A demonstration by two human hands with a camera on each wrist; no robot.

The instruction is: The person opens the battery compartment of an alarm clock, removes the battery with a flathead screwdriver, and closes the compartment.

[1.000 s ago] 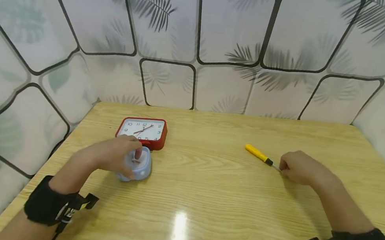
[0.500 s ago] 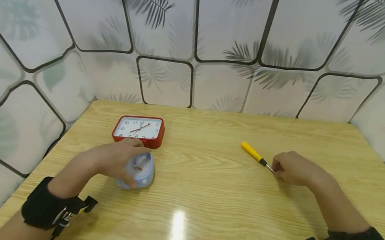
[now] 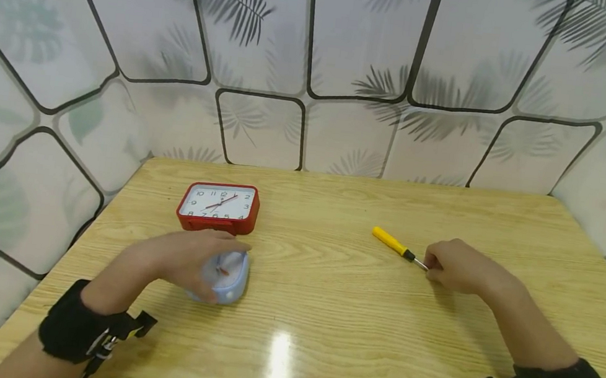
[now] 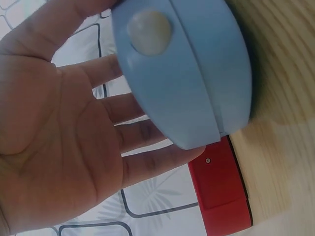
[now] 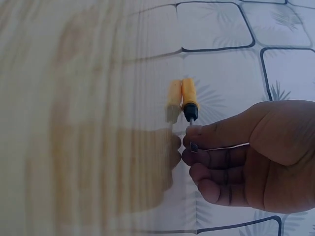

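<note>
My left hand (image 3: 188, 261) grips a small light-blue alarm clock (image 3: 234, 281), thumb on the near side and fingers on the far side. The clock's dial faces up, partly covered by the hand. In the left wrist view its blue case (image 4: 182, 73) shows a round whitish knob, with the fingers stretched behind it. At right, my right hand (image 3: 459, 266) pinches the metal shaft of a screwdriver (image 3: 389, 240) between thumb and fingertips. Its yellow handle (image 5: 189, 91) with a black collar points away, and the tip shows just under the thumb.
A red rectangular clock (image 3: 218, 206) lies face up just beyond the blue one. The wooden table (image 3: 317, 265) ends at a patterned wall covering (image 3: 356, 139) along the back and both sides. Both wrists wear black straps with small cameras.
My left hand has drawn the blue clock nearer and to the right, away from the red clock. The right hand and screwdriver have shifted slightly left.
</note>
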